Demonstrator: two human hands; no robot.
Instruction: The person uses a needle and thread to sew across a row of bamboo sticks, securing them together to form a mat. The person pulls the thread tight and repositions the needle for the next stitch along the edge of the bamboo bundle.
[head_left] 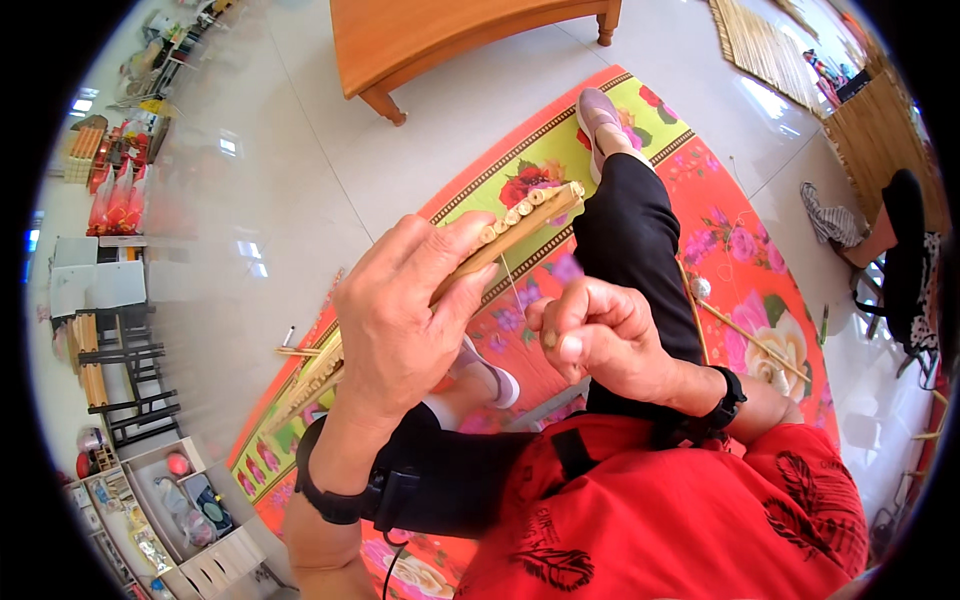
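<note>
Nearest is the red shirt [650, 500] of the person. In front of it, the right hand [605, 340] is curled, its fingers closed on a thin thread [513, 283]. The thread goes up to a row of pale sticks [520, 226], which the left hand [400, 310] is grasping above the flowered mat [708, 172]. Farther away, a brown wooden table [450, 40] stands on the shiny floor [290, 130].
</note>
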